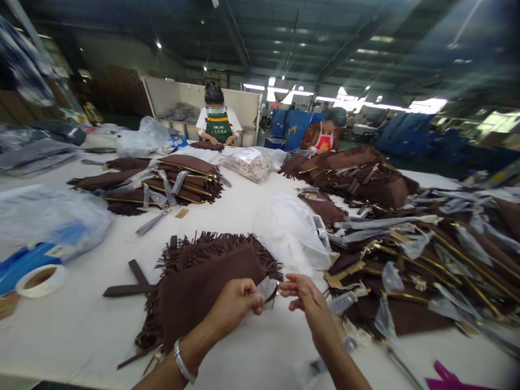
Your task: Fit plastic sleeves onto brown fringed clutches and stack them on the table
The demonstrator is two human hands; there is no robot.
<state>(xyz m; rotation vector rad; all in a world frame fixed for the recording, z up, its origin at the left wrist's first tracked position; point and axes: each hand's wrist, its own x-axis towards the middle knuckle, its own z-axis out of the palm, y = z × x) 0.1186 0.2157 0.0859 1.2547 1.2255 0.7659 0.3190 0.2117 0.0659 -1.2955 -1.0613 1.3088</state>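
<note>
A dark brown fringed bag [207, 290] lies flat on the white table in front of me. Over its right edge, my left hand [239, 304] is closed in a pinch on a small clear plastic sleeve [266, 288]. At the sleeve's far end a small metal clasp [277, 287] shows, with a bit of dark strap beside it. My right hand [305, 297] is just right of the clasp, fingers spread; whether a fingertip touches the clasp I cannot tell. A brown strap [128, 291] sticks out from the bag's left side.
Stacked brown bags with gold zippers fill the right side [422, 265] and back left [174, 179]. White plastic [284, 230] lies beyond my hands. A tape roll [42, 280] and blue dispenser [26, 265] are at left. Two people [218, 122] are across the table.
</note>
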